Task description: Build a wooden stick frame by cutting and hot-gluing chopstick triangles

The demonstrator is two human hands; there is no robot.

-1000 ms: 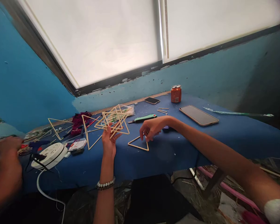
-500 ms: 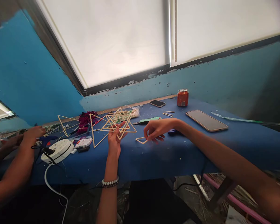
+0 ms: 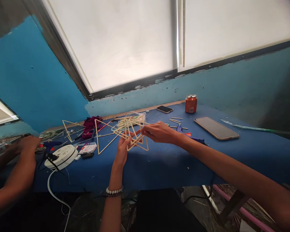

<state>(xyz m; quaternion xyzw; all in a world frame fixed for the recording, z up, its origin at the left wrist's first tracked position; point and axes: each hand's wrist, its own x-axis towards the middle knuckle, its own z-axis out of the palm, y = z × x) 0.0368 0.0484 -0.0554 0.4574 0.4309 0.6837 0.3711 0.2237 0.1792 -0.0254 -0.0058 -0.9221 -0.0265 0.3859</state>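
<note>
My left hand [image 3: 122, 149] is closed on a star-like frame of thin wooden sticks [image 3: 148, 143], holding it tilted above the blue table. Its sticks form overlapping triangles. My right hand [image 3: 158, 132] is pinched at the frame's right side, on a small angled stick piece that overlaps the frame; its exact outline is hard to make out. A larger stick triangle [image 3: 97, 137] stands just left of my left hand. Behind the hands lies a bundle of sticks [image 3: 132, 120] in clear plastic. Beyond my right wrist is a blue glue gun [image 3: 179, 129], partly hidden by the arm.
On the left, another person's arms [image 3: 23, 164] work beside a white round power strip [image 3: 61, 156]. Purple yarn [image 3: 90, 125] and another stick shape [image 3: 67, 130] lie nearby. To the right are a large phone [image 3: 215, 127], a red can [image 3: 191, 103], a smaller phone [image 3: 164, 109] and loose sticks [image 3: 176, 121].
My right hand has moved left and up from the tabletop, bringing the small stick piece to the frame. The frame has tilted in my left hand. The glue gun now shows more.
</note>
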